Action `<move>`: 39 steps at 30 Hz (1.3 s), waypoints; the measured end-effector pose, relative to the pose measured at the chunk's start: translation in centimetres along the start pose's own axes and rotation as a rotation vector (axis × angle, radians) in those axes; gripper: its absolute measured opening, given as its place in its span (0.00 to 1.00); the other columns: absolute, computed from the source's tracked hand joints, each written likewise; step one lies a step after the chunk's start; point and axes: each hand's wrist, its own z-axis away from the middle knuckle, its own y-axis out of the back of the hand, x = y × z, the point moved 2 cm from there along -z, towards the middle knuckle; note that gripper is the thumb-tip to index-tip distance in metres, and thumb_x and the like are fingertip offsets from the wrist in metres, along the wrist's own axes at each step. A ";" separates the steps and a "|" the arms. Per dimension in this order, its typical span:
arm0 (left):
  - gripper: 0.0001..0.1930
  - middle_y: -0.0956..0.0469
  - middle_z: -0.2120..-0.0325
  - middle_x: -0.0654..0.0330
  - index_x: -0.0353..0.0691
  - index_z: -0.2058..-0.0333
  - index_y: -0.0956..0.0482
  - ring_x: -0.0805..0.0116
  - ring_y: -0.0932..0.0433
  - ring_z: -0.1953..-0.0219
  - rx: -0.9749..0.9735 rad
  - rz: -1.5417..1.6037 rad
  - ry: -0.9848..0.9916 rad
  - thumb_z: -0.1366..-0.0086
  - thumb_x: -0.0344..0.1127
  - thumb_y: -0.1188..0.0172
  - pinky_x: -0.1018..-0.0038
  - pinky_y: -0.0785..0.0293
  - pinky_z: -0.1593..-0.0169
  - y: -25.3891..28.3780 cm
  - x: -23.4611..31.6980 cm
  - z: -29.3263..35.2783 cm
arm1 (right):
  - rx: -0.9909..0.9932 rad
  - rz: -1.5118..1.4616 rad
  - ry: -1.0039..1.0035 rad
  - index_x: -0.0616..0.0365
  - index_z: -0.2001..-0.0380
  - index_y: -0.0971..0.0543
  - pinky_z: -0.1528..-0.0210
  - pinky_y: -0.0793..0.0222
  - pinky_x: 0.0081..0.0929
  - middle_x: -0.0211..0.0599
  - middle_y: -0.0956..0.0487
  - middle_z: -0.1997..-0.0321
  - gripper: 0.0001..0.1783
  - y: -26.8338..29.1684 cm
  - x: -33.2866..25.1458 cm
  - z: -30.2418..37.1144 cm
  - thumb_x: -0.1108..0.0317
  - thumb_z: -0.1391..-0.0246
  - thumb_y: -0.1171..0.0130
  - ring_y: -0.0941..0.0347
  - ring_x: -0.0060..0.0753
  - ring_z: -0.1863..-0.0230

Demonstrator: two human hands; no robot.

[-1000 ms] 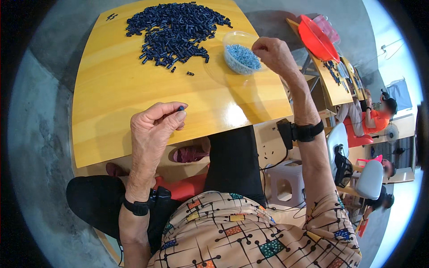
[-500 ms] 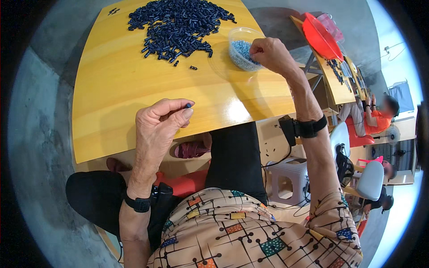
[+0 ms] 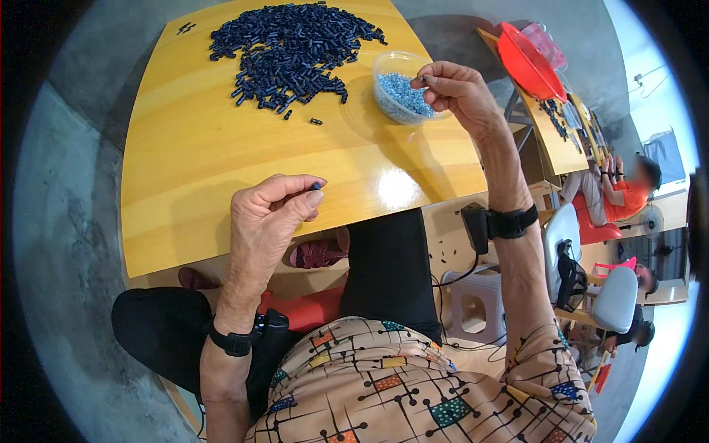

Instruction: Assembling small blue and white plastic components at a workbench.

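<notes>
Between the thumb and forefinger of my left hand (image 3: 267,218) is a small dark blue cylinder (image 3: 316,186), held above the table's near edge. My right hand (image 3: 467,94) is over the right rim of a clear round plastic tub (image 3: 379,72), its thumb and fingertips pinched together. What they hold, if anything, is too small to make out. Many tiny pale blue, shiny pieces (image 3: 402,94) fill the lower part of the tub. Left of it spreads a large heap of dark blue cylinders (image 3: 292,44), with a single loose cylinder (image 3: 316,121) lying just in front.
The yellow wooden table (image 3: 214,177) has a few dark pieces (image 3: 186,28) at its far left corner. On a side table to the right stands a red basin (image 3: 528,63). A grey plastic stool (image 3: 473,299) is below, and a person in orange (image 3: 624,201) sits farther right.
My right hand has lifted out of the tub's contents, up to its rim, fingertips pinched. The left hand has shifted only slightly, still holding its cylinder.
</notes>
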 end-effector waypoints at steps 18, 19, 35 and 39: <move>0.09 0.21 0.74 0.61 0.33 0.65 0.20 0.77 0.26 0.73 0.032 0.045 -0.127 0.46 0.28 0.38 0.83 0.29 0.66 1.5 3.0 1.0 | -0.342 -0.579 0.053 0.62 0.65 0.25 0.78 0.34 0.13 0.34 0.24 0.72 0.06 -12.3 -2.2 6.2 0.73 0.47 0.48 0.29 0.17 0.77; 0.09 0.21 0.74 0.61 0.33 0.65 0.20 0.77 0.26 0.73 0.050 0.016 -0.133 0.46 0.27 0.38 0.83 0.29 0.66 1.7 3.1 1.2 | -0.336 -0.575 0.040 0.62 0.66 0.25 0.78 0.34 0.13 0.33 0.24 0.72 0.06 -13.1 -2.2 6.5 0.72 0.47 0.47 0.29 0.17 0.77; 0.07 0.20 0.72 0.61 0.33 0.67 0.19 0.80 0.24 0.71 0.071 -0.035 -0.196 0.47 0.23 0.38 0.85 0.27 0.66 3.1 2.5 1.9 | -0.272 -0.549 -0.089 0.60 0.64 0.23 0.77 0.38 0.11 0.25 0.25 0.76 0.08 -18.3 -0.9 7.8 0.71 0.47 0.45 0.32 0.14 0.78; 0.07 0.20 0.72 0.61 0.32 0.68 0.19 0.80 0.24 0.71 0.066 -0.101 -0.212 0.47 0.23 0.38 0.85 0.28 0.66 3.1 1.9 1.7 | -0.284 -0.631 -0.111 0.61 0.64 0.24 0.76 0.36 0.11 0.26 0.25 0.74 0.07 -18.2 -0.2 7.8 0.71 0.46 0.46 0.32 0.15 0.78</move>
